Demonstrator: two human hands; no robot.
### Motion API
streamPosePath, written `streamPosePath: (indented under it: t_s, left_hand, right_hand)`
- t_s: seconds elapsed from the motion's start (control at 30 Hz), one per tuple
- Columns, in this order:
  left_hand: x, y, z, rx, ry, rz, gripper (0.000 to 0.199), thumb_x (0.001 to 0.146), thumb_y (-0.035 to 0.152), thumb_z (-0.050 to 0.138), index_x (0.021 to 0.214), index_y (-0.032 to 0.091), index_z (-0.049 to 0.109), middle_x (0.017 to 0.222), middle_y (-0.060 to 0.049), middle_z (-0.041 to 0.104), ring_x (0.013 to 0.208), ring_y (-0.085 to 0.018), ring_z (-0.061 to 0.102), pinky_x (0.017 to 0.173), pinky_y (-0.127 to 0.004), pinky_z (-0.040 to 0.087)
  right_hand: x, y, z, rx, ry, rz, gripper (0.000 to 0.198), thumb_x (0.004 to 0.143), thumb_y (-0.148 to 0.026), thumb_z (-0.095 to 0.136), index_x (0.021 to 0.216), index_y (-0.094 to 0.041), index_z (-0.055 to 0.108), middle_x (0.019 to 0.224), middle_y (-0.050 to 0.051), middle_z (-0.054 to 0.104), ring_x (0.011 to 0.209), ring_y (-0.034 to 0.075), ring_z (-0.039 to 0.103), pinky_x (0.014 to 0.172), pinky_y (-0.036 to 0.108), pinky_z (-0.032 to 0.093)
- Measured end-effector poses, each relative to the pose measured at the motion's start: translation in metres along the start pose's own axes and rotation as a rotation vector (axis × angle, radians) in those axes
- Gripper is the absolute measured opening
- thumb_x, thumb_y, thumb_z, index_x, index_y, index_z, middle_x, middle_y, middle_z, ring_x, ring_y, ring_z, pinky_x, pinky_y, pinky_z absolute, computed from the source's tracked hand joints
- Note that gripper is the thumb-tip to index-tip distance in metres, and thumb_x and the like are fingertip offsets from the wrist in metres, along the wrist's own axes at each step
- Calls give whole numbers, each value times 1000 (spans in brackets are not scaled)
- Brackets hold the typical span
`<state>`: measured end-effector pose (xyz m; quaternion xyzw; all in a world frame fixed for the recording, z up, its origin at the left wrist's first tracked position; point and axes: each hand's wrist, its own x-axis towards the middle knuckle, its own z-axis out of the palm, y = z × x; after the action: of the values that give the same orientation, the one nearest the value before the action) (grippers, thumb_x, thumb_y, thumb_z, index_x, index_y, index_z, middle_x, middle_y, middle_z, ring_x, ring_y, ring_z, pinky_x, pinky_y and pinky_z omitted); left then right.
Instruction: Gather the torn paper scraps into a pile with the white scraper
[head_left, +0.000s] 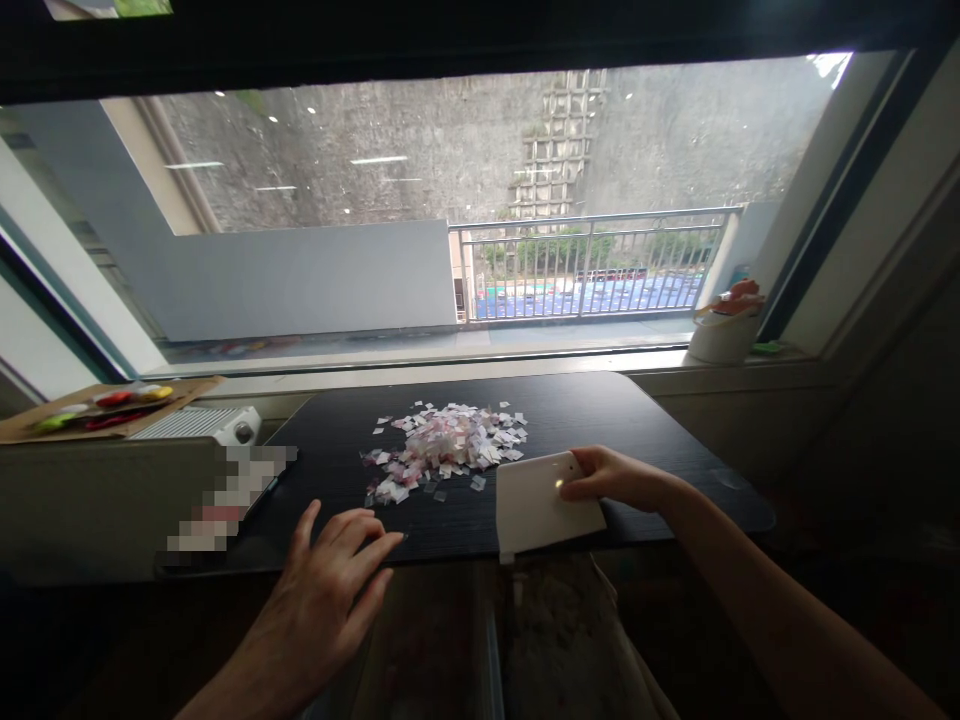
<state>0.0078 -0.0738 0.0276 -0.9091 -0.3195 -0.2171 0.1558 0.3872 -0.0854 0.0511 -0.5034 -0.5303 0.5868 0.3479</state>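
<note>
A loose pile of small white and pinkish square pieces (450, 440) lies on the dark table (585, 410), with a few scattered round its edges. My right hand (619, 478) grips a flat white card-like sheet (544, 510) by its right side, thumb on top. The sheet is at the table's front edge, just right of the pile, and a small piece hangs at its lower left corner. My left hand (337, 570) is over the front edge, left of and nearer than the pile. Its fingers are apart and hold nothing.
A blurred-out flat item (232, 505) lies at the table's left end. Beyond it are a white appliance (244, 428) and a brown sheet (202, 388) with colourful things on it. A white container (724, 335) stands on the window sill (390, 372) at right.
</note>
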Motion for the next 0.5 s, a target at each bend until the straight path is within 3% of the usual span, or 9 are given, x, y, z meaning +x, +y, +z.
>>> streamPosePath:
  t_s: [0.17, 0.3, 0.37, 0.5]
  left_hand:
    - [0, 0, 0, -14, 13, -5, 31, 82, 22, 48, 110, 29, 59, 101, -2, 62, 106, -19, 53, 109, -52, 11]
    - [2, 2, 2, -29, 21, -14, 31, 82, 20, 48, 109, 28, 60, 101, -2, 62, 105, -19, 53, 109, -54, 14]
    - [2, 3, 3, -32, 18, -29, 32, 82, 19, 47, 109, 28, 59, 102, -3, 61, 105, -20, 53, 109, -55, 14]
    - [1, 3, 2, -37, 4, -66, 32, 81, 17, 47, 108, 27, 59, 100, -3, 61, 103, -20, 54, 108, -58, 15]
  right_hand:
    - [-7, -3, -1, -2, 71, -27, 28, 54, -22, 81, 76, -14, 66, 73, -1, 71, 65, 14, 63, 63, 25, 48]
    - [5, 0, 7, -16, 382, -166, 29, 54, -28, 80, 73, -16, 62, 69, -2, 68, 62, 14, 61, 58, 26, 48]
    - [15, 3, 15, -57, 472, -209, 28, 55, -30, 79, 72, -17, 60, 66, -3, 65, 59, 14, 59, 55, 26, 47]
    - [25, 6, 34, -145, 453, -259, 27, 60, -32, 76, 72, -17, 58, 64, -3, 61, 57, 13, 57, 52, 26, 45]
